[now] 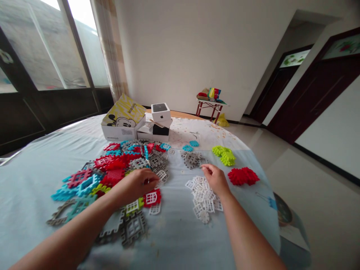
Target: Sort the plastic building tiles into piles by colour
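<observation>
My left hand [144, 180] reaches over the right side of a mixed heap of plastic building pieces [114, 176]. Its fingers are curled together beside a white window piece [162, 175]; what they grip is hard to make out. Below it, another white window piece lies on a red building piece [156, 197]. My right hand [216, 179] hovers above a pile of white window pieces [200, 193]. Thumb and forefinger are pinched at the edge of a pile of grey building pieces [191, 159]; whatever is between them is too small to tell.
Blue pieces [188, 148], a green pile [224, 155] and a red pile [243, 176] sit to the right. A yellow-lidded cartoon box [119, 131] and a white phone box [160, 111] stand behind the heap. The round table's cloth-covered edge [271, 198] curves at right.
</observation>
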